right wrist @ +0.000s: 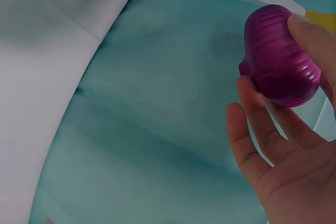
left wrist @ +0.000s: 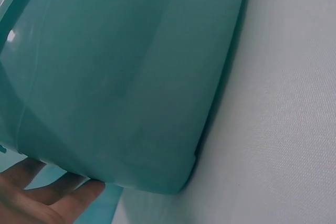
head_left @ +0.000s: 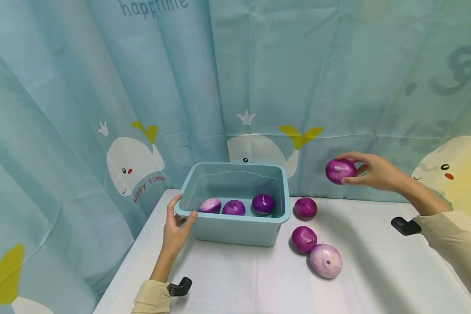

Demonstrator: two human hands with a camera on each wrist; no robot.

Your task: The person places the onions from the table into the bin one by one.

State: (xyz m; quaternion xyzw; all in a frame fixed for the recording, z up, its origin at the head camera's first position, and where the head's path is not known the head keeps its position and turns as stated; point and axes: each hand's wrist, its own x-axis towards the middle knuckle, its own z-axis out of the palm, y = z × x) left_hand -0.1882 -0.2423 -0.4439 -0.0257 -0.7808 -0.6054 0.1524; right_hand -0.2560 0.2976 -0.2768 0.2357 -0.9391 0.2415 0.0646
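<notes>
My right hand (head_left: 361,171) holds a purple onion (head_left: 339,171) in the air, above and to the right of the tub; the right wrist view shows fingers (right wrist: 273,135) curled round that onion (right wrist: 278,56). My left hand (head_left: 177,224) grips the near left corner of a light teal plastic tub (head_left: 235,229), thumb on the rim. Inside the tub lie three onions: a pale one (head_left: 210,205) and two purple ones (head_left: 233,207) (head_left: 263,203). In the left wrist view the tub wall (left wrist: 121,77) fills the frame with my fingers (left wrist: 47,198) beneath it.
Three more onions lie on the white table right of the tub: purple (head_left: 305,207), purple (head_left: 304,239) and a pale one (head_left: 325,260). A teal whale-print curtain (head_left: 102,109) hangs close behind and to the left. The table's left edge (head_left: 121,270) runs by my left arm.
</notes>
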